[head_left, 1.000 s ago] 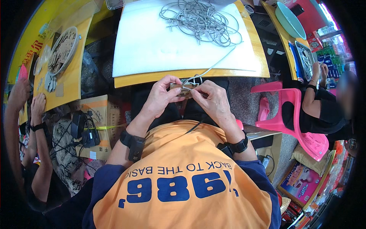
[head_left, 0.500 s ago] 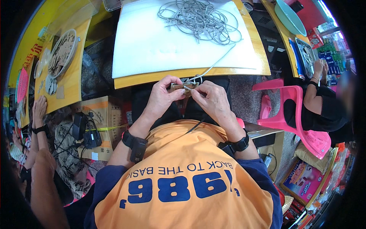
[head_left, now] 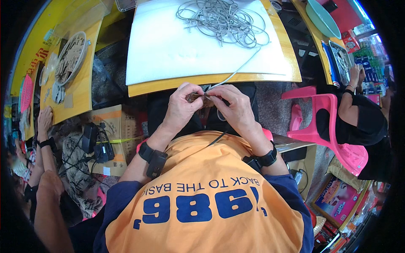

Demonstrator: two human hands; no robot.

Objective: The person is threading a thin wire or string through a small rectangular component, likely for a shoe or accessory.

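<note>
My left hand point(head_left: 182, 107) is closed at the table's front edge, pinching a small brown flat piece point(head_left: 206, 103) that the fingers mostly cover. Beside it my right hand point(head_left: 236, 107) pinches a grey cord point(head_left: 233, 75), thumb and forefinger close to the left fingertips. From this pinch the cord runs up and right across the white foam sheet point(head_left: 164, 55) towards a loose tangle of grey cord point(head_left: 225, 21). A short curve of cord hangs below the right fingers. How cord and brown piece are joined is hidden.
The foam lies on a wooden table point(head_left: 291, 67). On the left table stands a round tray point(head_left: 82, 57) of small pieces, with another person's hand point(head_left: 44, 119) near it. A pink chair point(head_left: 314, 114) and a seated person are at right; a cardboard box point(head_left: 114, 122) stands lower left.
Both hands have come closer together, and the brown piece is now more covered. The cord loops that stood above the fingers are no longer seen; a curve hangs below the right hand.
</note>
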